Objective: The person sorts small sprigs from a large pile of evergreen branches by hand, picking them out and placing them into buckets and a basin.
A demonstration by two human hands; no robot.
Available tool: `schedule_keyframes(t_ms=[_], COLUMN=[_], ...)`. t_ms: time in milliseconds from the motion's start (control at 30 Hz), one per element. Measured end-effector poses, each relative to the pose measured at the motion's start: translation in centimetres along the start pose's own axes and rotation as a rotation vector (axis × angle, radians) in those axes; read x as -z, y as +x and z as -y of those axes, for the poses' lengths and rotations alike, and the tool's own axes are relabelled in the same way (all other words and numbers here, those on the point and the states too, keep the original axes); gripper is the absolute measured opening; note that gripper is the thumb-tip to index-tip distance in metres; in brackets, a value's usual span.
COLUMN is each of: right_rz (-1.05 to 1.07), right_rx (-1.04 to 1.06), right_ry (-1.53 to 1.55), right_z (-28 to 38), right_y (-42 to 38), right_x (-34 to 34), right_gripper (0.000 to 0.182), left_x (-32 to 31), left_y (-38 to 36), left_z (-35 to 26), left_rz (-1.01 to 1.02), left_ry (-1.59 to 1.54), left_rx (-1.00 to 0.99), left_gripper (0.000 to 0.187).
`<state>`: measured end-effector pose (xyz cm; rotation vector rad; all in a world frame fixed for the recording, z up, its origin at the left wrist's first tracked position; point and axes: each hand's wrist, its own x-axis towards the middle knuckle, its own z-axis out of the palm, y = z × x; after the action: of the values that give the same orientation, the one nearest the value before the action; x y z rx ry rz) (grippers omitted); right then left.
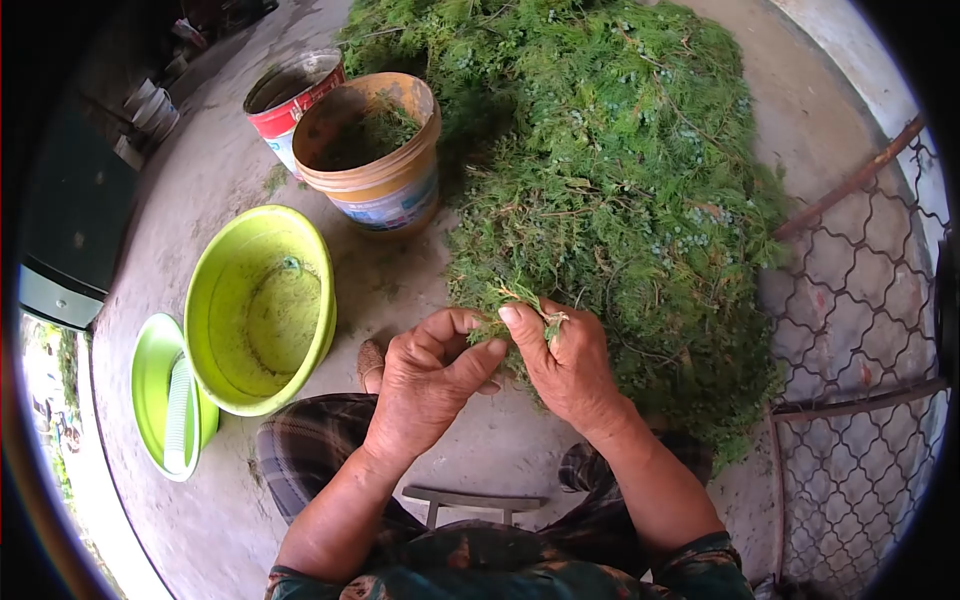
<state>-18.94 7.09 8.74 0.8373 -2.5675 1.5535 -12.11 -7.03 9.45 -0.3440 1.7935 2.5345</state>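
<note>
Between my two hands, above the near edge of the heap, is a small green conifer sprig [518,295]. My right hand [562,362] is closed, pinching the sprig between thumb and fingers, with its pale stem end poking out beside the index finger. Thumb and fingers of my left hand [428,372] close on the leafy side of the same sprig. A large heap of cut conifer branches [610,190], dotted with bluish cones or berries, lies on the floor just beyond both hands.
An orange-brown bucket [385,190] holds some green sprigs; a red and white bucket [285,115] stands behind it. Left are a yellow-green basin [320,300] and a green basin [150,400] with a ribbed white piece. A metal lattice [850,300] borders the right side.
</note>
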Motion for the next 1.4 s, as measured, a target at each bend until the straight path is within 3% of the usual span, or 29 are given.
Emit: schedule_keyframes(t_ms=[133,300,400,433,500,533,600,667,733,833,900,1000,1167,1333,1400], right_rz=[0.006,0.058,0.023,0.02,-0.204,-0.204,-0.34,-0.223,-0.108,-0.123,-0.178,-0.176,-0.002,0.032,0.086], right_rx=[-0.001,-0.063,-0.027,-0.029,0.095,-0.054,-0.385,-0.362,-0.533,-0.47,-0.558,-0.594,-0.572,-0.525,-0.494], right_ry=[-0.03,0.035,0.022,0.021,-0.03,0.053,0.046,0.222,0.338,0.544,0.781,0.882,0.848,0.762,0.568], right_z=[-0.3,0.0,0.2,-0.1,-1.0,-1.7,-1.0,0.0,0.4,-0.6,-1.2,-1.6,-0.4,0.6,0.6], right_y=[-0.1,-0.1,-0.2,-0.3,-0.8,0.0,0.6,0.3,-0.1,0.2,0.2,-0.2,-0.3,-0.3,-0.4], right_x=[0.2,0.6,0.4,0.4,0.2,2.7,6.6,4.8,3.9,3.6,3.5,3.2,2.6,1.8,1.5], right_gripper=[0.028,0.027,0.026,0.026,0.024,0.024,0.029,0.036,0.048,0.048,0.045,0.042,0.038,0.039,0.039], left_x=[-0.1,-0.1,-0.1,0.1,1.3,2.7,5.0,4.0,3.4,3.0,3.2,2.8,1.3,0.4,0.3], left_y=[0.0,0.0,0.0,0.0,0.3,0.7,0.5,1.0,1.0,0.7,0.6,0.5,0.2,0.5,0.5], left_z=[0.2,-0.5,-0.6,-0.2,1.5,1.8,1.9,1.7,1.4,0.5,0.7,1.3,1.7,1.6,1.7], left_rz=[0.024,0.098,0.101,0.104,-0.108,-0.273,-0.248,-0.2,-0.161,-0.115,-0.129,-0.079,0.012,-0.003,0.0], left_ry=[0.052,-0.163,-0.127,-0.125,0.165,0.258,0.079,-0.053,-0.209,-0.417,-0.398,-0.374,-0.259,-0.207,-0.123], left_rx=[-0.003,0.22,0.244,0.246,0.048,0.114,0.197,0.198,0.214,0.287,0.284,0.287,0.279,0.201,0.153], left_gripper=[0.021,0.018,0.019,0.019,0.019,0.019,0.019,0.019,0.018,0.017,0.016,0.013,0.012,0.013,0.012])
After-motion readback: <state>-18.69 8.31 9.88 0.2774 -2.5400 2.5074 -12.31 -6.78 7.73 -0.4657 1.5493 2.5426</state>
